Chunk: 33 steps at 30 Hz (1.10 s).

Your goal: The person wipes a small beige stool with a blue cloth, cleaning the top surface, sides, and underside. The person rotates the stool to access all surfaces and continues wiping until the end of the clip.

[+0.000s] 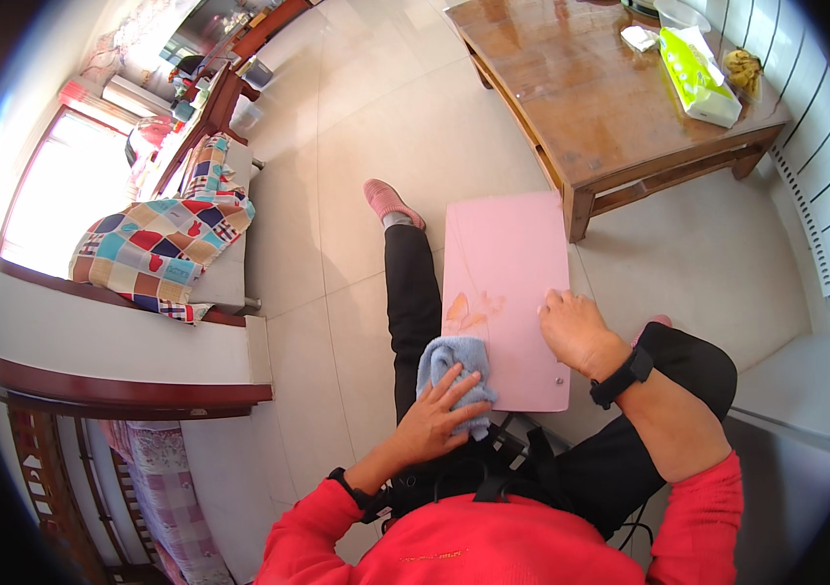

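At lower centre of the frame, the left hand (431, 421) lies fingers spread on a soft light-blue cloth (449, 355), over the lower left of a flat pink rectangular panel (507, 244) at centre; orange-red marks (470, 314) beyond the cloth suggest wiping is unfinished; the right hand (576, 330), fingers curled, rests at the panel's right edge

My cloth (462, 353): grey-blue
My panel (512, 322): pale pink, blotched with tan-orange patches
My sweater (493, 541): bright red, sleeves included
My trousers (412, 283): black
My slipper (390, 199): dusty pink
My wristbands (619, 379): black
Low table (585, 93): warm brown
Tissue pack (694, 80): lime green and white
Patchwork cover (166, 242): squares of red, blue, cream and brown
Floor tiles (366, 117): pale cream
Radiator (793, 93): white, dark-striped
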Available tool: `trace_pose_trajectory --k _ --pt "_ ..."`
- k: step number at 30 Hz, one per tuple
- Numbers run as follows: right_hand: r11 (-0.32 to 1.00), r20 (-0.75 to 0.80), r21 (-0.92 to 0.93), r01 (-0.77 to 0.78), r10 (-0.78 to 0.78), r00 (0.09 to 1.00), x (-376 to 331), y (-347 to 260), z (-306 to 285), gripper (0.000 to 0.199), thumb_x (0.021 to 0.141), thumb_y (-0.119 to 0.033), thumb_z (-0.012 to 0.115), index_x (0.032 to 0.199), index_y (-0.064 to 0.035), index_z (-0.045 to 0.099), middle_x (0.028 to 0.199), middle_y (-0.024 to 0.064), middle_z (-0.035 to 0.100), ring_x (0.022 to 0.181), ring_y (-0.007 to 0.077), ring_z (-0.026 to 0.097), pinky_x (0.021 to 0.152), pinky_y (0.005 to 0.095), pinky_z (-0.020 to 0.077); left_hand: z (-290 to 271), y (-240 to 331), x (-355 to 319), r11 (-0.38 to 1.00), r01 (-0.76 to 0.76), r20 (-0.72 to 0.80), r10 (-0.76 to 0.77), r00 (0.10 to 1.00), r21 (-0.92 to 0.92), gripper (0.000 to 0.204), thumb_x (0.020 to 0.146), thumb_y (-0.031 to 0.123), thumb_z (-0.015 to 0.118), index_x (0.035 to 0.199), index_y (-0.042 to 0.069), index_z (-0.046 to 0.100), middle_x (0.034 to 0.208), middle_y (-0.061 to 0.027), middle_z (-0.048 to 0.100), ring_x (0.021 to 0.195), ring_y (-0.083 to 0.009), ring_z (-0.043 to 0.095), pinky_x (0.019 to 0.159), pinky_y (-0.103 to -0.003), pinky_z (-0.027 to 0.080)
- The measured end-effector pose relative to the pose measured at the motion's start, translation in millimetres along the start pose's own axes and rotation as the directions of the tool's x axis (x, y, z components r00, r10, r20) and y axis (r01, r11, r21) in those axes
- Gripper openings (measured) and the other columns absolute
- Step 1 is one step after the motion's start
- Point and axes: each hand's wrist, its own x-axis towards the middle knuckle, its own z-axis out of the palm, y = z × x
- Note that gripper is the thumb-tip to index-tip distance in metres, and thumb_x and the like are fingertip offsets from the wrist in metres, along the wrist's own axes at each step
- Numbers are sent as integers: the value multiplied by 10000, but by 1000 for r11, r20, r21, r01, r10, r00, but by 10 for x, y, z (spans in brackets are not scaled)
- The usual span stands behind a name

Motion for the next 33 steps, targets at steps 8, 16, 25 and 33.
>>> trace_pose_trajectory --k 8,16,25,33 --pt "999 125 24 -32 29 992 65 13 -37 272 775 -93 697 1039 -39 664 1086 107 603 1054 272 605 828 384 516 -205 -439 460 988 -13 -117 -6 993 -155 551 731 121 701 1273 176 624 1513 -148 404 1442 -438 294 1160 -527 301" --pt "1000 148 -14 -24 26 989 74 2 -100 303 742 -87 720 1037 -39 667 1084 108 599 1048 279 603 849 381 512 -418 -981 1262 985 25 -203 -60 977 -169 479 780 136 662 1257 160 622 1496 -185 413 1434 -471 290 1165 -523 298" --pt "1000 71 -20 -8 9 997 95 30 -90 186 836 -122 602 948 -75 742 1024 92 647 1014 258 626 838 355 521 -561 -1373 2011 984 131 -298 -163 941 -125 451 798 144 606 1249 147 620 1490 -204 413 1411 -442 341 1177 -502 271" --pt "993 125 115 -28 14 992 136 160 -92 191 850 -94 569 909 -59 747 988 103 677 974 263 659 806 384 544 -494 -1086 1512 988 100 -191 -122 974 -121 452 818 170 618 1268 151 589 1504 -195 399 1454 -471 246 1177 -522 266"
